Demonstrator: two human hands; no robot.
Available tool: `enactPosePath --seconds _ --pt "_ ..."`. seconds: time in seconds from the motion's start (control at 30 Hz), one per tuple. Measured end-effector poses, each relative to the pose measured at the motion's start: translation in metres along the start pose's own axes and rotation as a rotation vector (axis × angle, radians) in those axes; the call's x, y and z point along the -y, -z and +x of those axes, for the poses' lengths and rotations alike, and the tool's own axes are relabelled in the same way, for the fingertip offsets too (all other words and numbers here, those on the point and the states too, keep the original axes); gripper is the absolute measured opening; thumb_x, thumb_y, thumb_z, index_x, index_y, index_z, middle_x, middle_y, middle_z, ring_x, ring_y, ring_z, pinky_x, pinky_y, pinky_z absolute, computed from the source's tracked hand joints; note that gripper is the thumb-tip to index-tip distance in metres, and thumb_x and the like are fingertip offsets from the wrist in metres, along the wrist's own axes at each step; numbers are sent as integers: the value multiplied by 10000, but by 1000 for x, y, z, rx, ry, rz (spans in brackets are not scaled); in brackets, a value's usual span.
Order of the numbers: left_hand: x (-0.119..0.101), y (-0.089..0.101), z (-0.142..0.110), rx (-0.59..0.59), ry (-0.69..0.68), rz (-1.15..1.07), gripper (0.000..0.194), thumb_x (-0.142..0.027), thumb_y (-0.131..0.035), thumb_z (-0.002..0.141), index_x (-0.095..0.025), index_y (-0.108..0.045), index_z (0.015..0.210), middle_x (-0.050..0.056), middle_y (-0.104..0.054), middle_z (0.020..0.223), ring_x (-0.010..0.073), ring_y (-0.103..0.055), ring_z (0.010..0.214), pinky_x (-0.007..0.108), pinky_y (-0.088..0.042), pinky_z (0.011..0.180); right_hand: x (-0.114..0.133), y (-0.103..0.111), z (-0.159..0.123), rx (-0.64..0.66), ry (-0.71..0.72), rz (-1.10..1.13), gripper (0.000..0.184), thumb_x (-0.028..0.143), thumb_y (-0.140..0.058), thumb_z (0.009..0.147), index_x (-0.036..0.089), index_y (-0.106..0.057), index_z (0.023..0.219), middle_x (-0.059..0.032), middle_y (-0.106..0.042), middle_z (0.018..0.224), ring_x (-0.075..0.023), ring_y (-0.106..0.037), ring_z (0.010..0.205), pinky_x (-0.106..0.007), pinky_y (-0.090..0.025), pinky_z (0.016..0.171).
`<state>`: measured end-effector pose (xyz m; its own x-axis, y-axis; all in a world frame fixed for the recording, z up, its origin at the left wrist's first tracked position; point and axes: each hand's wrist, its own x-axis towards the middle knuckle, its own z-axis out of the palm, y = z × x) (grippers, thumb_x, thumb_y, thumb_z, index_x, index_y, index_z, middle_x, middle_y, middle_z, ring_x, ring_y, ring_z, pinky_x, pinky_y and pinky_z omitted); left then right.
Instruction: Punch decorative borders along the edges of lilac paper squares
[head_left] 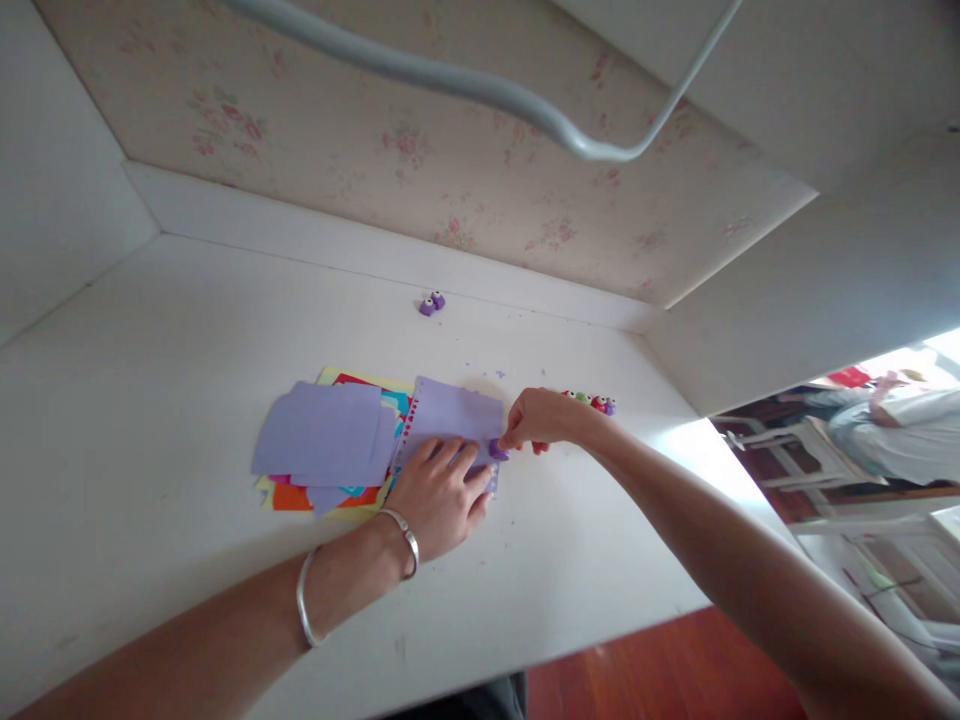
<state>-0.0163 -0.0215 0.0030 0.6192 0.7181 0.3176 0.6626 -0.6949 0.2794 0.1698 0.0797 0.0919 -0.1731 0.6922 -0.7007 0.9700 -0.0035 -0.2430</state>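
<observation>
A purple sheet of paper point(459, 408) lies on the white table, with a row of small punched shapes down its left edge. My left hand point(439, 495) rests flat on its lower part, fingers spread. At the sheet's right edge, my right hand point(531, 425) grips a small purple craft punch point(498, 450) between thumb and fingers. To the left is a loose stack of coloured paper point(322, 435), purple on top with yellow, red, blue and orange edges showing. The purple sheet partly overlaps this stack. Where the punch meets the paper is partly hidden by my fingers.
Two purple punches point(432, 303) stand near the back ledge. Several red, green and purple punches point(596, 404) sit in a row behind my right wrist. Tiny paper bits point(500, 374) are scattered beyond the sheet. A grey-white cable point(450, 85) crosses overhead; side panels enclose the table point(187, 330).
</observation>
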Motion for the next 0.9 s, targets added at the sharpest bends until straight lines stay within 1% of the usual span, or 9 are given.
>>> enactPosePath --seconds 0.23,0.37,0.43,0.53,0.63,0.7,0.77,0.83,0.9 --pt "0 0 -1 -11 -7 3 302 -372 -509 952 -249 -656 1185 89 -616 1214 264 -534 1115 458 -388 944 -4 1 -1 29 25 30 243 411 -743 674 169 -721 684 -56 -721 706 -141 -620 548 -245 -465 502" --pt "1 1 -2 -24 -9 -2 295 -367 -507 949 -247 -657 1173 84 -624 1188 259 -541 1098 451 -392 933 2 2 -6 -1 29 -34 241 408 -728 690 175 -758 742 -47 -687 607 -156 -632 566 -238 -438 504" --pt "1 1 -2 -29 -13 2 292 -368 -506 949 -247 -660 1165 82 -629 1169 257 -546 1080 448 -395 925 6 3 -10 -25 31 -62 228 393 -722 700 180 -770 766 -47 -683 596 -163 -641 584 -241 -438 519" --pt "1 1 -3 -41 -18 10 289 -371 -516 943 -246 -662 1159 81 -629 1159 255 -547 1072 442 -394 921 9 6 -17 -50 46 -108 238 408 -712 722 197 -781 808 -55 -722 680 -164 -652 625 -250 -447 557" --pt "1 1 -3 -45 -19 18 291 -375 -528 935 -249 -659 1162 78 -630 1156 257 -546 1069 442 -392 919 5 6 -25 -53 114 -167 308 496 -640 800 231 -787 852 -52 -749 768 -178 -669 698 -270 -459 618" --pt "1 1 -3 -43 -16 29 293 -379 -521 938 -248 -659 1160 80 -628 1164 265 -543 1072 448 -388 920 1 2 -30 -113 170 -206 340 533 -611 829 256 -784 923 -48 -766 892 -198 -684 818 -285 -472 701" --pt "1 2 -3 -37 -14 37 297 -386 -519 938 -247 -658 1161 83 -625 1168 269 -540 1074 449 -386 915 -4 -7 -33 -211 204 -246 361 534 -650 811 268 -763 1028 -46 -758 1022 -217 -679 925 -296 -473 778" --pt "1 2 -3 -30 -15 40 299 -395 -533 932 -248 -656 1161 83 -625 1155 268 -538 1072 442 -385 905 -8 -20 -35 -278 220 -276 394 507 -700 784 275 -736 1100 -45 -749 1063 -225 -678 941 -300 -475 787" --pt "1 3 -3 -25 -15 39 288 -391 -536 933 -250 -654 1155 79 -626 1136 261 -538 1067 434 -381 902 -11 -34 -36 -320 217 -284 373 477 -716 782 290 -728 1104 -38 -752 1030 -223 -684 900 -298 -478 746"
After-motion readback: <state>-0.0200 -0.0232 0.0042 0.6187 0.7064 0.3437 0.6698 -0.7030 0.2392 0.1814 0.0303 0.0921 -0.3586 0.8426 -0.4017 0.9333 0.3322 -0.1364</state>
